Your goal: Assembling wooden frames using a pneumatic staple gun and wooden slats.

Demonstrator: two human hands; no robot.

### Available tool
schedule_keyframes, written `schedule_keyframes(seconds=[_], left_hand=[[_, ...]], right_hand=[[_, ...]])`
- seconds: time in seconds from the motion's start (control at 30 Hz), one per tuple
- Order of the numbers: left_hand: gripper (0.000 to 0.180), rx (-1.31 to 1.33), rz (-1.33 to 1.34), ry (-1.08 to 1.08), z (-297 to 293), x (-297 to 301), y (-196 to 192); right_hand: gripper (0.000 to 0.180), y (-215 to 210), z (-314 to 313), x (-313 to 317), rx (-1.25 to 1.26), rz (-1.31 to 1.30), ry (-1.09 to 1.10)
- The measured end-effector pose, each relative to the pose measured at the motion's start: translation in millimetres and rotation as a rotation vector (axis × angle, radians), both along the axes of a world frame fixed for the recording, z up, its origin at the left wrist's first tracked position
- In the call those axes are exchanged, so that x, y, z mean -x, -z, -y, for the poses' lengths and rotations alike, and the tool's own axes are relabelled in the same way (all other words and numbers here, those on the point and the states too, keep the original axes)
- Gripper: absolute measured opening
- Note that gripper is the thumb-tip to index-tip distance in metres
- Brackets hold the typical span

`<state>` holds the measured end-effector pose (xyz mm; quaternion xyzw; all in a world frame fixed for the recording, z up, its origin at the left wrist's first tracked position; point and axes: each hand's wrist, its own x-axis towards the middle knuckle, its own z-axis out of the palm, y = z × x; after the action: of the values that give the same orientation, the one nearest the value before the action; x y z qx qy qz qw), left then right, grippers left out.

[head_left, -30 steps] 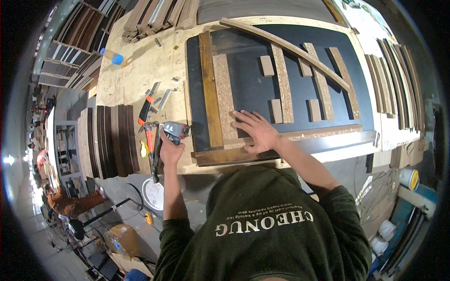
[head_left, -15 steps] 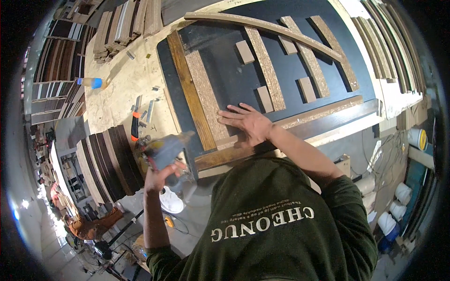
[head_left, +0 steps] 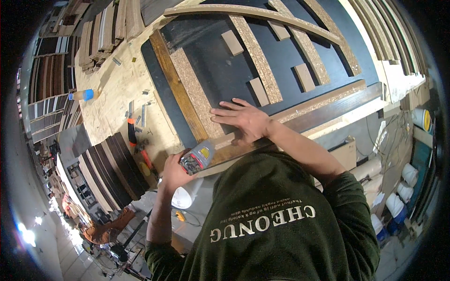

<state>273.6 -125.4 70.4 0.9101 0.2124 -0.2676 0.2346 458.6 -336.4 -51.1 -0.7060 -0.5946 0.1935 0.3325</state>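
Note:
My left hand (head_left: 176, 172) is wrapped round a grey staple gun (head_left: 200, 154) with a red rim and a yellow label. Its front end is over the corner where the brown stained strip (head_left: 176, 79) meets the dark near rail (head_left: 323, 112). My right hand (head_left: 247, 122) lies with fingers spread at that corner, fingertips on the end of a particleboard strip (head_left: 194, 84) and thumb side toward the near rail. Beside the near rail runs another particleboard strip (head_left: 323, 99). All these pieces lie on a black panel (head_left: 206, 51).
Short blocks (head_left: 258, 91) and slanting strips (head_left: 258, 56) lie across the panel. Left are an orange-handled knife (head_left: 131, 131), red-handled pliers (head_left: 146, 159), metal strips (head_left: 143, 114), a blue-labelled bottle (head_left: 86, 95) and stacked boards (head_left: 115, 168). Long boards (head_left: 375, 28) stand at right; buckets (head_left: 410, 173) sit on the floor.
The staple gun, blurred earlier at the left of the corner, has moved right onto the frame corner with my left hand. The red-handled pliers now show. My right hand stays in place.

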Motion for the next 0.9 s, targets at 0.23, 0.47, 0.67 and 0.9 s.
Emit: schedule_keyframes(seconds=[0.23, 0.47, 0.67, 0.9], left_hand=[[0.062, 0.010, -0.015, 0.044, 0, -8, 3], [0.057, 0.031, 0.006, 0.032, 1, -14, -2], [0.055, 0.035, -0.081, -0.003, 4, -17, -5], [0.071, -0.053, -0.117, 0.074, -5, -4, 11]], right_hand=[[0.087, -2, -1, -1, -0.009, 0.005, 0.002], [0.087, -2, -2, -1, 0.001, -0.002, 0.006], [0.088, -3, -1, -1, 0.011, 0.003, 0.000], [0.088, -5, -3, -1, 0.031, 0.014, -0.014]])
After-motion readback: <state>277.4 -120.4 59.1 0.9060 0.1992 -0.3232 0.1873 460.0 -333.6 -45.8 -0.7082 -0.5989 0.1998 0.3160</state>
